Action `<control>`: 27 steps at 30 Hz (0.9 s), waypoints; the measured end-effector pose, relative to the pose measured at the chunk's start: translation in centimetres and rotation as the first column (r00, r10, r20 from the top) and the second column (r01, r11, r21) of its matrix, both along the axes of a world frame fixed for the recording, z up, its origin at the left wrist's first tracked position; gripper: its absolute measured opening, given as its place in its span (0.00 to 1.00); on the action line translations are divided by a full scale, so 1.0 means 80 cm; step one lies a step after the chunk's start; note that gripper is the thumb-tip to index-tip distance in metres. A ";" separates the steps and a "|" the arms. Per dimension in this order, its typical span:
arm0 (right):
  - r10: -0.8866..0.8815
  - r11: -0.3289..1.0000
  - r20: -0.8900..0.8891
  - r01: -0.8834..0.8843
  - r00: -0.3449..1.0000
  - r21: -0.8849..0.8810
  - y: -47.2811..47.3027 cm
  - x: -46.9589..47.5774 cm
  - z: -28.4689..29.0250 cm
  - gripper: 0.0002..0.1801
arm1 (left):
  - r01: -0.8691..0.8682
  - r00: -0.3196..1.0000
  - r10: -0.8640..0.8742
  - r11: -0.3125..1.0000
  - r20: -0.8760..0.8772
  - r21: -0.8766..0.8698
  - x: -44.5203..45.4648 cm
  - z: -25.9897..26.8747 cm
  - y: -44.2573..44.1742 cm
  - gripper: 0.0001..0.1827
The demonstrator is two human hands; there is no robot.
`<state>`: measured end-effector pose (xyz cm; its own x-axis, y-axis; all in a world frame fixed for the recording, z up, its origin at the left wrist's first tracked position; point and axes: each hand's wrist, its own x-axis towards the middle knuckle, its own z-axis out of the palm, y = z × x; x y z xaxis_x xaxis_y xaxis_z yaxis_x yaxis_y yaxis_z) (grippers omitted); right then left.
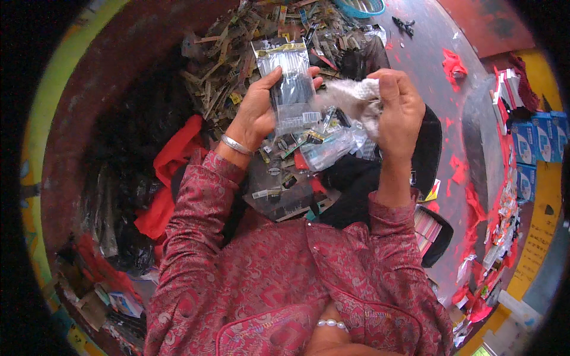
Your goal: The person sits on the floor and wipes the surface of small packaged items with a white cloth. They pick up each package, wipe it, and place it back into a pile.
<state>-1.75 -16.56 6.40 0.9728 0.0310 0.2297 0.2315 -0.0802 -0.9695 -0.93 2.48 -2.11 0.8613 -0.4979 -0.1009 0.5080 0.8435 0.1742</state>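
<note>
A clear plastic packet [291, 84] of slim dark sticks, possibly pens or refills, faces up in my left hand [262, 100]. My thumb lies along its left edge, and fingertips show past its right edge. The packet has a dark and gold header and a barcode near its lower end. My right hand [398, 104] grips a whitish knitted cloth [356, 95], pinched between thumb and fingers just right of the packet. The cloth's left part is blurred. Below the hands lie a clear plastic bag [331, 147] and small packaged items.
A heap of flat packaged pieces [227, 66] spreads beyond my hands. A blue basket [360, 8] stands at the far edge. Red scraps [454, 69] dot the surface on the right, near blue boxes [536, 142]. Red cloth [171, 164] and black plastic [129, 196] lie left.
</note>
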 end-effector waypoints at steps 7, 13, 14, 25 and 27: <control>0.558 0.677 0.455 -0.065 0.694 -0.733 0.062 -0.011 -0.063 0.10 | 0.112 0.993 -0.107 0.986 -0.047 0.120 -0.007 -0.012 -0.004 0.26; 0.535 0.579 0.433 0.058 0.725 -0.813 0.061 0.017 -0.065 0.10 | 0.123 0.991 -0.112 0.981 -0.074 0.149 -0.008 -0.018 -0.002 0.13; 0.540 0.575 0.361 -0.021 0.760 -0.818 0.057 0.017 -0.064 0.10 | 0.171 0.983 -0.161 0.978 -0.092 0.115 -0.007 -0.020 -0.003 0.12; 0.299 0.574 0.210 0.001 0.931 -0.819 0.002 0.038 -0.063 0.12 | 0.273 0.956 -0.222 0.913 -0.194 0.302 -0.017 -0.012 -0.023 0.19; 0.075 0.593 0.220 0.134 0.973 -0.794 -0.015 0.052 -0.064 0.13 | 0.255 0.966 -0.235 0.938 -0.112 0.233 -0.018 -0.007 -0.025 0.24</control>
